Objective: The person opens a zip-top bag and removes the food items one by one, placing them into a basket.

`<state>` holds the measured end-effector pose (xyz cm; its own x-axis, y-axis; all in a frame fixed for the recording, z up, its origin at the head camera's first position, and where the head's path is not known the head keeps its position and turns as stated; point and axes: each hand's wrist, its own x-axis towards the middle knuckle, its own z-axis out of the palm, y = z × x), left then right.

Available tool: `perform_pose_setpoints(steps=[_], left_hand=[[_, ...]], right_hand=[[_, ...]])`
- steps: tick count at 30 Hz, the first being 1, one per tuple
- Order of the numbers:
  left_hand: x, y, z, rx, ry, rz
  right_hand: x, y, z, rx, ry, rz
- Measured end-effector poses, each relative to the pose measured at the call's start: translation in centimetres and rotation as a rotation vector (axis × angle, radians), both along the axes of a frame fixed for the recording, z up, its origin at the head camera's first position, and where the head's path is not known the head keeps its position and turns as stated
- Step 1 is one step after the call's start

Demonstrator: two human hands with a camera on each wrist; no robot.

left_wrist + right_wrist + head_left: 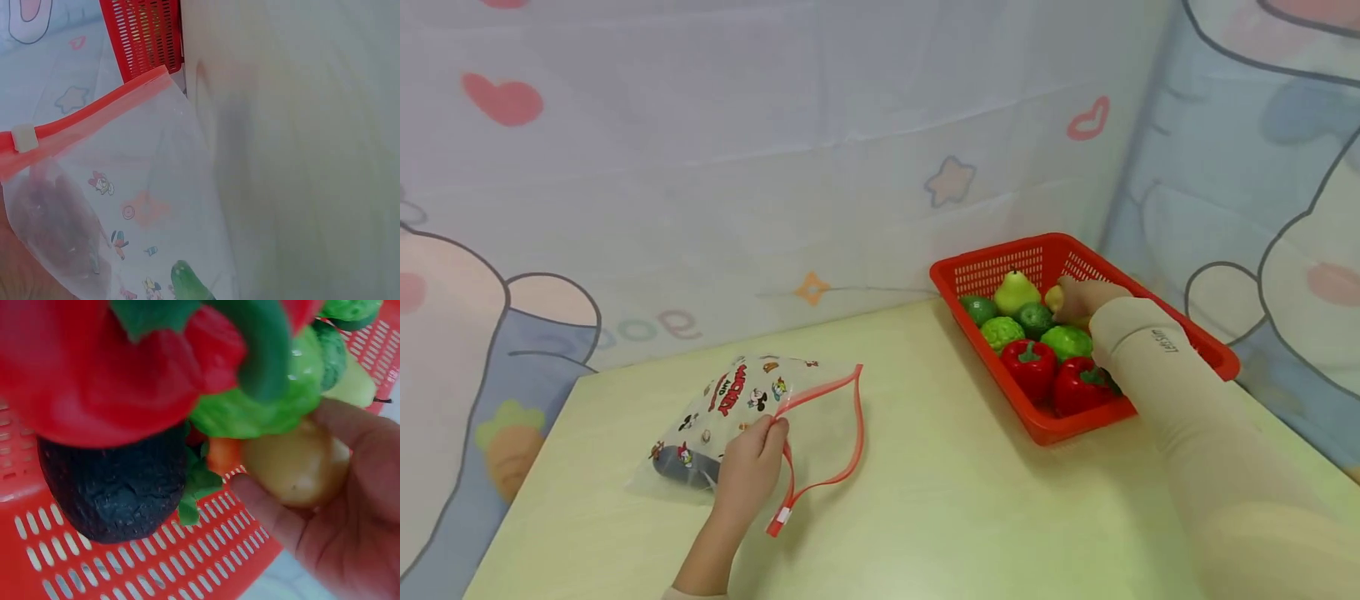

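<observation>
My left hand (751, 467) pinches the red-edged mouth of a clear zip bag (797, 392) printed with cartoon figures. The mouth gapes toward the right, and a long dark thing (685, 467) lies inside at the bag's left end. A green tip (189, 281) shows through the plastic in the left wrist view. Inside the red basket (988, 358), my right hand (350, 500) grips a yellowish-tan potato (297, 465), fingers on either side of it. Beside it are a green bumpy fruit (262, 412), a red bell pepper (119, 381) and a dark avocado (119, 487).
The slotted basket stands at the table's back right, near the cloth-covered walls. A pear (1017, 293), another red bell pepper (1030, 367) and several green pieces of produce fill its left part. The pale table (925, 500) stretches between bag and basket.
</observation>
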<state>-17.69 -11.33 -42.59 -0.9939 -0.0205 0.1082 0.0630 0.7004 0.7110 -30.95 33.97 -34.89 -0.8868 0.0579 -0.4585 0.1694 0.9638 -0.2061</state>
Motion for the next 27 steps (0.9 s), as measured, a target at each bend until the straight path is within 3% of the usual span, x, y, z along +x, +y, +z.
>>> perform_pose_setpoints(steps=[2,5,11,15,19,23,27], left_hand=[[0.0,0.0,0.0,0.001,0.009,0.0],[-0.1,0.1,0.1,0.001,0.018,-0.003],[-0.5,0.4,0.1,-0.007,0.045,-0.013],[-0.8,0.7,0.1,-0.011,0.062,-0.029],[-1.0,0.8,0.0,-0.013,0.056,-0.032],[-1.2,0.7,0.0,-0.021,0.047,-0.024],[-1.3,0.6,0.1,-0.024,0.042,-0.015]], right_hand=[[0.2,-0.2,0.0,-0.041,-0.039,-0.082],[0.2,-0.2,0.0,-0.038,-0.055,-0.121],[-0.5,0.6,0.2,-0.082,-0.086,-0.073],[-0.8,1.0,0.4,-0.128,-0.036,0.0],[-1.1,0.8,0.9,-0.099,0.095,0.07],[-1.1,-1.0,1.6,0.051,0.321,0.162],[-0.1,-4.8,2.4,0.092,0.551,0.258]])
